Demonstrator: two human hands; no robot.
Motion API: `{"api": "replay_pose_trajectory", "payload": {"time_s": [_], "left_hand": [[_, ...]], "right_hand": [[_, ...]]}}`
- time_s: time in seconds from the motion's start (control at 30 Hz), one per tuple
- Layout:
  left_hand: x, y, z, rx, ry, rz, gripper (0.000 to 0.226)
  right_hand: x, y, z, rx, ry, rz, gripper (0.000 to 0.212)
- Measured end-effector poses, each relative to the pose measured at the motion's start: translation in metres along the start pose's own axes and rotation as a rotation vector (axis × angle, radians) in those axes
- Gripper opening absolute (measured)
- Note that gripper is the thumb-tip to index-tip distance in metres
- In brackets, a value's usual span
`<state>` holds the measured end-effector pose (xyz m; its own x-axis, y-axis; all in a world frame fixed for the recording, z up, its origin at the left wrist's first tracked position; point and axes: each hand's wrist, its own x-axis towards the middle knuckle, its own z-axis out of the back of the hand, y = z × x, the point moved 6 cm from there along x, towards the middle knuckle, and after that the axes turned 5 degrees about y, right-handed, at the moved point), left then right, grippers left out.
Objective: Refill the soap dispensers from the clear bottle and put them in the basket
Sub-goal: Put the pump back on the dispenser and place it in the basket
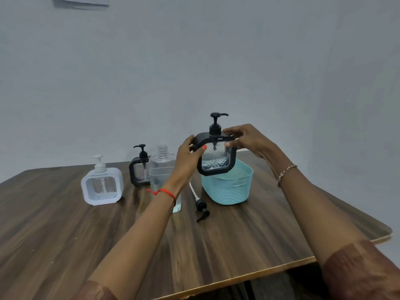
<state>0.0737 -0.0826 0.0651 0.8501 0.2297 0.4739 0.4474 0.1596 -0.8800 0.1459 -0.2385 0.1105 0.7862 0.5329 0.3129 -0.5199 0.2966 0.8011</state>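
**A:** Why is the black dispenser (216,156) up in the air?

**B:** It hangs just above the teal basket (229,189), at the right of the tabletop (65,234). It's upright with the pump on top, I'd guess so nothing spills and it can go straight down into the basket.

**A:** And the grip?

**B:** The left hand (189,156) curls round its left edge, thumb on the patterned front. The right hand (246,139) pinches the top right corner. Each grip is closed on the dispenser, one per side, which keeps it level.

**A:** The rest?

**B:** The clear bottle (162,163) stands uncapped mid-table, handy for pouring. A loose pump (201,208) lies near its base, beside the basket; I can't tell whose it is. The second black dispenser (139,169) stands just left of the bottle and the white dispenser (101,185) further left. Neither is in the basket yet.
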Motion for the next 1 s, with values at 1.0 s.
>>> {"api": "replay_pose_trajectory", "payload": {"time_s": [1.0], "left_hand": [[0.021, 0.094, -0.051, 0.277, 0.076, 0.185, 0.061]], "right_hand": [[0.016, -0.099, -0.01, -0.542, 0.215, -0.297, 0.047]]}}
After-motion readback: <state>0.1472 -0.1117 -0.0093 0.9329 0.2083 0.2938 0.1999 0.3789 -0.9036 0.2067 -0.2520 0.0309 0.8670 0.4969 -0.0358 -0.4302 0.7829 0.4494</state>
